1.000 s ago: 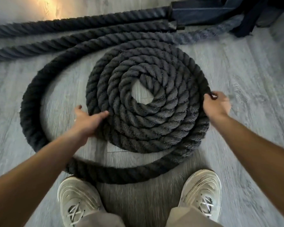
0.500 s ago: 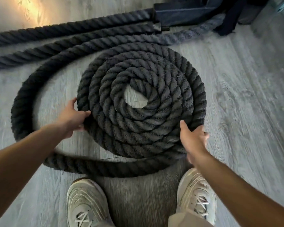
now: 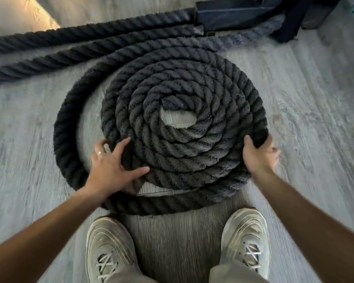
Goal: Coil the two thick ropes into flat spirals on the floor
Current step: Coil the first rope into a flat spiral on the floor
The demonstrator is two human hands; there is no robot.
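Note:
A thick black rope lies wound into a flat spiral [image 3: 184,127] on the grey floor, with a small bare gap at its centre. Its outer loose loop [image 3: 65,127] swings wide on the left and passes under the spiral near my shoes. My left hand [image 3: 112,166] lies flat, fingers spread, on the spiral's lower-left edge. My right hand [image 3: 260,154] grips the spiral's outer turn at the lower right, thumb on top. More straight rope lengths [image 3: 70,48] run across the floor at the back left.
A dark metal frame base [image 3: 243,11] and a dark strap [image 3: 290,23] stand at the back right, where the ropes lead. My two pale shoes [image 3: 108,248] stand just below the coil. Grey wood-look floor [image 3: 315,111] extends to the right.
The left hand slid down from the spiral's left edge to its lower-left part. The right hand shifted right along the outer turn. The wide loose loop on the left has drawn closer to the spiral.

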